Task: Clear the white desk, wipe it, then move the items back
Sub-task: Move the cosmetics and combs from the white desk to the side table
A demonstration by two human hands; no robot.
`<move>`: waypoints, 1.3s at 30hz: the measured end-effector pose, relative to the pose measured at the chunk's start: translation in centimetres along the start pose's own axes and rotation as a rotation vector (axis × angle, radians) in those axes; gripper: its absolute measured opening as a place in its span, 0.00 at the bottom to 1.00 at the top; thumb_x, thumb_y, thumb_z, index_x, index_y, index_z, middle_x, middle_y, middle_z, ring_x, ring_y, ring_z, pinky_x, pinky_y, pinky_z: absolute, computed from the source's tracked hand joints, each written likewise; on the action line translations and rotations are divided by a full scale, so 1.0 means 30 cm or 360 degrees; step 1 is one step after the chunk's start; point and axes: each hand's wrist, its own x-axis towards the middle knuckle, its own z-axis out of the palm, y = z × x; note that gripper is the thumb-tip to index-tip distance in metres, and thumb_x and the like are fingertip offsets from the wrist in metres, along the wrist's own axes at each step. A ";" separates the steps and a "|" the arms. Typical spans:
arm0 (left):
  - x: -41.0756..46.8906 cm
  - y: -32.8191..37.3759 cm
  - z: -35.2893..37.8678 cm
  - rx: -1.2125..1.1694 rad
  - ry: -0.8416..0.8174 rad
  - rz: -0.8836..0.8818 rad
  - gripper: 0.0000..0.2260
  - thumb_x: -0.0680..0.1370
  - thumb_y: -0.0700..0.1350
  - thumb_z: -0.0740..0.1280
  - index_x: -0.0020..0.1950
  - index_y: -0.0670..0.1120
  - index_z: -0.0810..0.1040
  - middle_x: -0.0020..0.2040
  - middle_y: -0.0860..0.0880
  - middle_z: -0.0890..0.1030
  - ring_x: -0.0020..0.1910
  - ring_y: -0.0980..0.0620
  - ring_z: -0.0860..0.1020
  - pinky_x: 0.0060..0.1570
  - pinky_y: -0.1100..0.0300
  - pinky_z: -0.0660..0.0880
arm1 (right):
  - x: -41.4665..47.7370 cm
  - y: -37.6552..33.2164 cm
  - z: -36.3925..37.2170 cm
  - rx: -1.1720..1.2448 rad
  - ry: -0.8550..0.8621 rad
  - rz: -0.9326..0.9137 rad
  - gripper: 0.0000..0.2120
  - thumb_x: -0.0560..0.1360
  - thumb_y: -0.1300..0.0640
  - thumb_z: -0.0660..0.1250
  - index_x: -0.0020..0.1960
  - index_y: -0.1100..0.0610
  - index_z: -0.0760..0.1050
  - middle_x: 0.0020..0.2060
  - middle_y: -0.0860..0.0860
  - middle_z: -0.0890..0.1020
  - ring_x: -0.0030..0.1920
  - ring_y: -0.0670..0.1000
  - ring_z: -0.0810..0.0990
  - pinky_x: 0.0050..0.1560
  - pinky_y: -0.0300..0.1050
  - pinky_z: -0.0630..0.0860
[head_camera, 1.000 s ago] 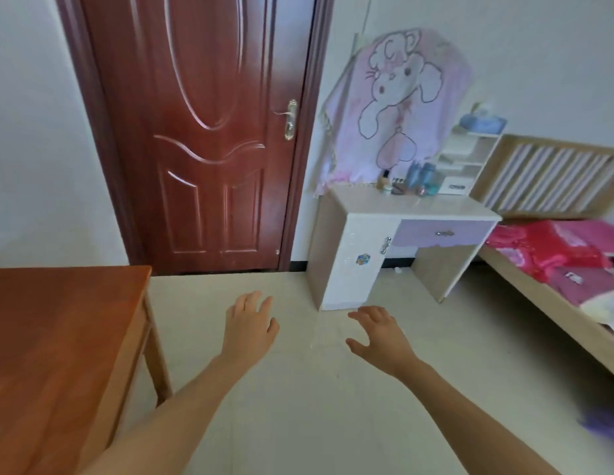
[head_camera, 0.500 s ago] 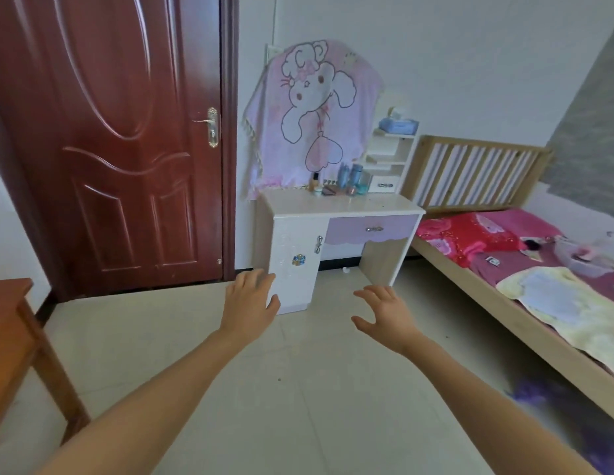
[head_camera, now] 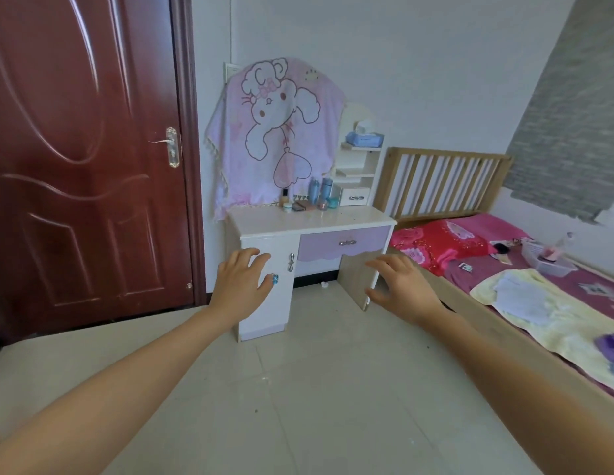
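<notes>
The white desk with a purple drawer stands against the far wall, a few steps ahead. At the back of its top stand several small bottles and jars. A pink rabbit-print cloth hangs over its mirror. A blue tissue pack lies on the small side shelf. My left hand and my right hand are stretched out in the air in front of the desk, fingers relaxed and spread, holding nothing and touching nothing.
A dark red door is shut at the left. A wooden bed runs along the right wall, with red bedding, a yellow towel and a clear tray on it. Tiled floor lies between me and the desk.
The view has swung right and drawn closer to the desk. The brown table at the left has left the view. Both hands stay raised and empty.
</notes>
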 end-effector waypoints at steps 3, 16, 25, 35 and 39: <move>0.118 -0.016 0.018 -0.0014 0.0065 0.0059 0.19 0.78 0.47 0.60 0.68 0.46 0.68 0.68 0.46 0.68 0.68 0.46 0.61 0.62 0.56 0.55 | 0.092 0.050 -0.036 -0.0111 0.0003 -0.0003 0.26 0.74 0.50 0.66 0.69 0.54 0.65 0.66 0.55 0.69 0.68 0.56 0.64 0.66 0.52 0.63; 0.670 -0.223 0.172 0.0042 0.0062 0.0089 0.19 0.78 0.47 0.59 0.68 0.46 0.68 0.68 0.46 0.68 0.67 0.45 0.62 0.63 0.51 0.60 | 0.634 0.153 0.125 -0.0117 -0.0052 0.0106 0.27 0.75 0.48 0.63 0.71 0.51 0.61 0.69 0.53 0.66 0.69 0.53 0.61 0.67 0.49 0.60; 0.922 -0.365 0.383 -0.0060 -0.0035 -0.0061 0.18 0.78 0.46 0.60 0.67 0.45 0.69 0.67 0.46 0.69 0.67 0.45 0.62 0.63 0.51 0.62 | 0.961 0.296 0.359 0.0019 -0.0090 0.0097 0.27 0.74 0.48 0.64 0.70 0.53 0.63 0.68 0.54 0.67 0.69 0.54 0.63 0.67 0.51 0.63; 1.387 -0.453 0.635 -0.0073 -0.0004 -0.0253 0.18 0.78 0.46 0.60 0.68 0.45 0.68 0.67 0.46 0.69 0.67 0.45 0.62 0.65 0.50 0.62 | 1.448 0.551 0.597 0.0107 -0.0147 -0.0062 0.26 0.76 0.47 0.61 0.71 0.52 0.61 0.70 0.52 0.64 0.70 0.53 0.61 0.67 0.46 0.60; 1.497 -0.510 0.743 -0.0107 -0.0009 -0.0351 0.18 0.78 0.46 0.60 0.68 0.45 0.68 0.67 0.46 0.70 0.67 0.45 0.62 0.65 0.52 0.61 | 1.616 0.607 0.714 0.0231 -0.0177 -0.0073 0.25 0.76 0.48 0.62 0.71 0.53 0.62 0.69 0.54 0.66 0.68 0.54 0.63 0.66 0.47 0.63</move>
